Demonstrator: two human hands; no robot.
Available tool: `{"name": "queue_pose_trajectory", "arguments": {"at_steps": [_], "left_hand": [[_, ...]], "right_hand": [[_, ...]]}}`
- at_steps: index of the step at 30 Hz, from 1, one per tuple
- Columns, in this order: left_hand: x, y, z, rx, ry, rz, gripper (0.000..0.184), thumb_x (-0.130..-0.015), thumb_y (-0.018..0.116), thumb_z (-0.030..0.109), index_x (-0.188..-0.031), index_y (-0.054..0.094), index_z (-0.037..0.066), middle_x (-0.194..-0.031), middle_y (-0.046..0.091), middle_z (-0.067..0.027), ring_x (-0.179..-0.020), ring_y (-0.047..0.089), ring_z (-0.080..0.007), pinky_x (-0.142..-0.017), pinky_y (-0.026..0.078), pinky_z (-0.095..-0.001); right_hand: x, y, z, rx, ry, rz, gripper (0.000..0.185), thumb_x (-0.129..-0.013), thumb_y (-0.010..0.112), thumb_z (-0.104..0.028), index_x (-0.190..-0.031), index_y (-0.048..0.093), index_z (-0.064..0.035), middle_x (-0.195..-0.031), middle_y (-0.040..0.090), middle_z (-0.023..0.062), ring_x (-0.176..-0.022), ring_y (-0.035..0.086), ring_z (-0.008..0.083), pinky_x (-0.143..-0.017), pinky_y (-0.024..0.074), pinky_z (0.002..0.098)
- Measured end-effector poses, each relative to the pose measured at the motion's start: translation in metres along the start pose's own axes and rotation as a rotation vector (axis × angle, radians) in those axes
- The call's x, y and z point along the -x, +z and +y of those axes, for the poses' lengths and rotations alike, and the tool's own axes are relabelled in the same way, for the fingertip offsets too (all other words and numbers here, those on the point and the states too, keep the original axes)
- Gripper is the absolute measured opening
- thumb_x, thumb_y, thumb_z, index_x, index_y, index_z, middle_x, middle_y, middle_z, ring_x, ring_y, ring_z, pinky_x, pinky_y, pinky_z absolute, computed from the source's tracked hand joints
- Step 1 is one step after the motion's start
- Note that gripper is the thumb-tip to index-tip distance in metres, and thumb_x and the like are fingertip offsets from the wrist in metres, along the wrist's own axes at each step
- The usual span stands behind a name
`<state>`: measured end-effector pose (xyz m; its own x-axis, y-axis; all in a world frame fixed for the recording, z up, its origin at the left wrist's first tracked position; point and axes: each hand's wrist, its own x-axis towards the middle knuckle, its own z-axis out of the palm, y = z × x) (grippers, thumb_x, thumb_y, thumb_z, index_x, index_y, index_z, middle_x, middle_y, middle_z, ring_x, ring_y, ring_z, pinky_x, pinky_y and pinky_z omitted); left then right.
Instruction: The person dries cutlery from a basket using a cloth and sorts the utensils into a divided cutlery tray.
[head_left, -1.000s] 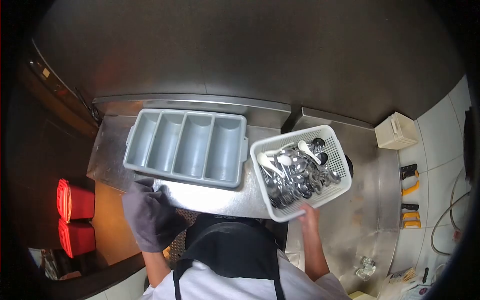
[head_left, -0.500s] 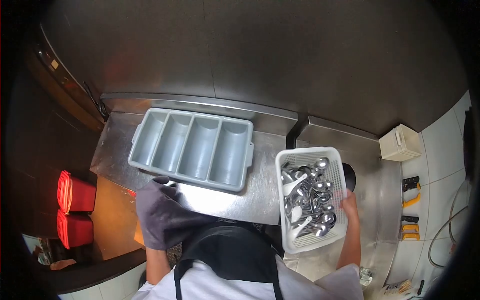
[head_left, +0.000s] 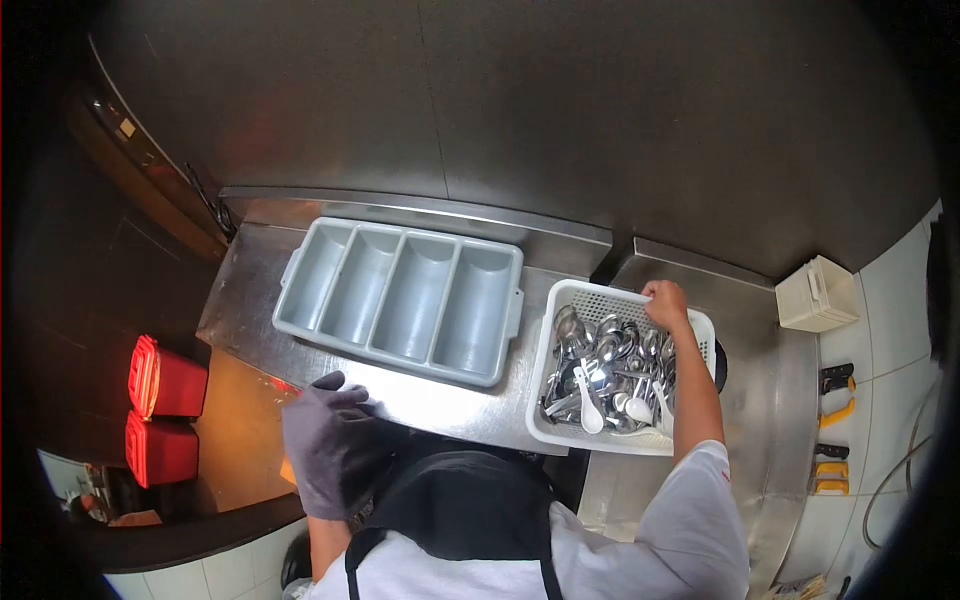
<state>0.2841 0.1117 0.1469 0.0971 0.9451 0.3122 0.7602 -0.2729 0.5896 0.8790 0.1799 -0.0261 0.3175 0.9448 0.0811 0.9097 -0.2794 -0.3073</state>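
Observation:
My right hand (head_left: 666, 303) is closed on the far rim of a white perforated plastic basket (head_left: 541, 420), towards its right corner. Many metal spoons (head_left: 605, 345) lie jumbled in the basket, along with a few white spoons (head_left: 590, 402). Loose grey fabric covers my left hand (head_left: 332, 435), which is in front of the counter's near edge; whether it is a cloth or a glove I cannot make out, and the fingers are hidden. Beyond that hand stands a grey cutlery bin (head_left: 398, 357) with several long compartments, nothing visible in them.
The steel counter (head_left: 250, 280) runs along a dark wall, with a gap in its back ledge. A cream plastic container (head_left: 817, 295) stands at the far right. Yellow-handled tools (head_left: 835, 470) hang on the tiled wall. Red containers (head_left: 165, 380) are at the left.
My right hand has moved from the basket's right side to its far rim. The basket has turned so its long side runs left to right, and the spoons have shifted inside.

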Motion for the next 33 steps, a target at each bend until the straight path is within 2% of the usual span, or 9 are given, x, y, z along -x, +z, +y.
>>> {"name": "queue_pose_trajectory", "arguments": {"at_steps": [3, 7, 10, 12, 14, 16, 23, 27, 33], "left_hand": [[0.003, 0.007, -0.012, 0.048, -0.104, -0.036, 0.005, -0.076, 0.075, 0.008, -0.078, 0.078, 0.004, -0.084, 0.076, -0.0133, -0.085, 0.074, -0.0255, -0.085, 0.058, -0.0345], [-0.003, 0.007, -0.041, 0.100, 0.195, -0.123, 0.007, -0.076, 0.076, 0.008, -0.081, 0.078, 0.004, -0.085, 0.076, -0.0129, -0.086, 0.074, -0.0242, -0.084, 0.059, -0.0339], [-0.014, 0.000, -0.033, 0.019, 0.295, -0.137, 0.008, -0.078, 0.076, 0.008, -0.083, 0.075, 0.002, -0.082, 0.075, -0.0106, -0.082, 0.073, -0.0214, -0.081, 0.058, -0.0321], [-0.011, 0.002, -0.037, 0.127, 0.147, -0.125, 0.011, -0.079, 0.076, 0.008, -0.086, 0.071, 0.001, -0.081, 0.073, -0.0092, -0.080, 0.071, -0.0199, -0.079, 0.056, -0.0314], [-0.001, 0.012, -0.060, 0.393, -0.114, -0.098, 0.017, -0.081, 0.076, 0.009, -0.092, 0.065, 0.002, -0.083, 0.071, -0.0089, -0.080, 0.068, -0.0190, -0.078, 0.055, -0.0313], [0.010, 0.021, -0.083, 0.652, -0.374, -0.079, 0.023, -0.084, 0.076, 0.010, -0.098, 0.060, 0.002, -0.084, 0.068, -0.0085, -0.079, 0.066, -0.0181, -0.076, 0.053, -0.0312], [0.003, 0.021, -0.072, 0.466, -0.332, -0.019, 0.030, -0.082, 0.075, 0.008, -0.103, 0.055, 0.002, -0.088, 0.067, -0.0096, -0.083, 0.064, -0.0195, -0.076, 0.052, -0.0311], [0.000, 0.024, -0.053, 0.381, -0.195, -0.058, 0.029, -0.081, 0.075, 0.007, -0.101, 0.055, 0.002, -0.089, 0.066, -0.0101, -0.086, 0.063, -0.0208, -0.077, 0.052, -0.0321], [0.007, 0.021, -0.039, 0.324, -0.153, -0.049, 0.027, -0.078, 0.074, 0.007, -0.099, 0.056, 0.002, -0.090, 0.065, -0.0108, -0.089, 0.062, -0.0226, -0.077, 0.052, -0.0334]], "right_hand": [[-0.006, 0.003, -0.027, -0.044, 0.089, 0.103, 0.028, -0.068, 0.065, 0.001, -0.092, 0.076, -0.0091, -0.090, 0.074, 0.0166, -0.087, 0.072, 0.0342, -0.081, 0.0558, 0.0436], [0.044, -0.032, -0.096, -0.068, -0.145, 0.480, 0.028, -0.080, 0.071, -0.007, -0.108, 0.070, -0.0016, -0.111, 0.071, 0.0178, -0.105, 0.068, 0.0371, -0.092, 0.0525, 0.0433], [0.122, -0.063, -0.142, -0.425, 0.003, -0.056, 0.036, -0.086, 0.077, -0.021, -0.116, 0.070, -0.0030, -0.118, 0.071, 0.0169, -0.112, 0.067, 0.0345, -0.096, 0.0524, 0.0403], [0.181, -0.057, -0.159, -0.425, -0.145, -0.233, 0.044, -0.085, 0.080, -0.032, -0.117, 0.071, -0.0044, -0.122, 0.070, 0.0163, -0.114, 0.067, 0.0329, -0.097, 0.0525, 0.0405], [0.215, -0.054, -0.187, -0.363, -0.490, -0.132, 0.045, -0.081, 0.082, -0.024, -0.119, 0.070, -0.0037, -0.114, 0.073, 0.0148, -0.099, 0.071, 0.0304, -0.087, 0.0558, 0.0382], [0.239, -0.018, -0.196, -0.318, -0.493, -0.045, 0.041, -0.082, 0.081, -0.021, -0.118, 0.070, -0.0034, -0.112, 0.072, 0.0146, -0.098, 0.070, 0.0317, -0.085, 0.0557, 0.0384], [0.212, 0.023, -0.214, -0.433, -0.419, 0.092, 0.030, -0.086, 0.077, -0.021, -0.108, 0.069, -0.0030, -0.105, 0.071, 0.0132, -0.094, 0.069, 0.0312, -0.081, 0.0554, 0.0386], [0.169, 0.009, -0.191, -0.502, -0.331, 0.194, 0.019, -0.091, 0.069, -0.011, -0.106, 0.071, -0.0006, -0.106, 0.072, 0.0173, -0.098, 0.069, 0.0361, -0.086, 0.0555, 0.0433], [0.050, -0.013, -0.009, 0.192, 0.208, 0.414, 0.024, -0.089, 0.061, -0.009, -0.109, 0.072, -0.0048, -0.106, 0.071, 0.0201, -0.098, 0.067, 0.0399, -0.085, 0.0542, 0.0482]]}}
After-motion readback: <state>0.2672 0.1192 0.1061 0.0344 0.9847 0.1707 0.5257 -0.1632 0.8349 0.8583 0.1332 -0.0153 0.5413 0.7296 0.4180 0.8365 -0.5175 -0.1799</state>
